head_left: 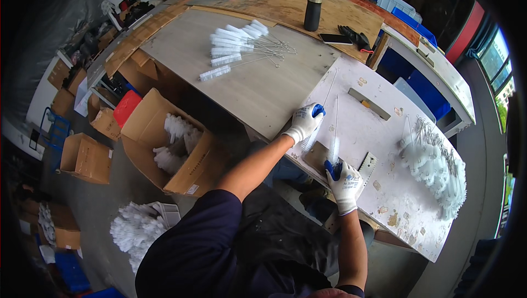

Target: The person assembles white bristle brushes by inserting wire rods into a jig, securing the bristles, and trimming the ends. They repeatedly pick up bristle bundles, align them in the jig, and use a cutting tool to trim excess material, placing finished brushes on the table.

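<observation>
My left hand (305, 123), in a white glove with blue fingertips, is closed around a white-bristled wire brush (311, 141). The brush's thin wire handle points up and away over the pale tabletop (384, 204). Near the table's front edge, my right hand (346, 185), gloved alike, pinches the lower end of a second wire brush (334, 149), whose wire stands away from me. That brush lies beside a small metal plate (317, 157). To the right of my right hand is a perforated metal strip (367, 167). Both brushes' lower ends are partly hidden by my fingers.
Finished-looking brushes (230, 43) lie fanned on the grey board at left; a large brush heap (433, 169) sits at right. A metal bar (369, 103), black bottle (313, 12), phone (335, 39) and black glove (354, 35) lie beyond. An open carton (144, 158) stands below left.
</observation>
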The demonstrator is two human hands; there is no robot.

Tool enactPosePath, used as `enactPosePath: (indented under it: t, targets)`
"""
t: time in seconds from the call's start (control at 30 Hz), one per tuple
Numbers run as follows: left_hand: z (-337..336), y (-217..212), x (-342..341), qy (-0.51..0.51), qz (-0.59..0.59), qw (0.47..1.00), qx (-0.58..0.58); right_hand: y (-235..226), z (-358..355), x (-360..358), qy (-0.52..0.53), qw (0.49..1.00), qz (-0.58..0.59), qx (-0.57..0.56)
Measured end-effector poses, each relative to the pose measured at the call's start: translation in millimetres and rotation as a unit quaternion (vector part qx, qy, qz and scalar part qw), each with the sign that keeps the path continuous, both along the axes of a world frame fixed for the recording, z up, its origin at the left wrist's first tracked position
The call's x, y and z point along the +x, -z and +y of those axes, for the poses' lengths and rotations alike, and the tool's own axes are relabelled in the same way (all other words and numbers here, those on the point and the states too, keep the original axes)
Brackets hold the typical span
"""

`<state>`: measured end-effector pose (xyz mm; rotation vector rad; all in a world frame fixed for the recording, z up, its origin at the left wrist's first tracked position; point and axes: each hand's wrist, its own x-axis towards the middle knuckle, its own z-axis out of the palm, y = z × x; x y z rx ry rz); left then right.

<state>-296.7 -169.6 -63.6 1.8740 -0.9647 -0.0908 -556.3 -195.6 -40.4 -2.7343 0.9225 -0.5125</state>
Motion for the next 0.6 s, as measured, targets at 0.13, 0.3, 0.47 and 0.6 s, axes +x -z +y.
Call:
enactPosePath:
  t: [0.13, 0.3, 0.47, 0.6]
  targets:
    - [-1.8, 1.8, -1.1, 0.002, 0.023, 1.000, -0.009, -0.5, -1.7, -1.2, 0.000, 1.000, 0.000, 0.001]
    - [-1.7, 3.6, 2.5, -0.005, 0.050, 0.998, -0.034, 0.3, -1.1, 0.6, 0.000, 1.000, 0.001, 0.000]
    - [-0.2, -2.6, -1.0, 0.014, 0.051, 0.998, -0.022, -2.6, 0.2, -0.3, 0.002, 1.000, -0.001, -0.016]
    - [-0.7, -1.1, 1.1, 0.015, 0.046, 0.998, -0.031, -2.7, 0.3, 1.0, 0.001, 1.000, -0.008, -0.007]
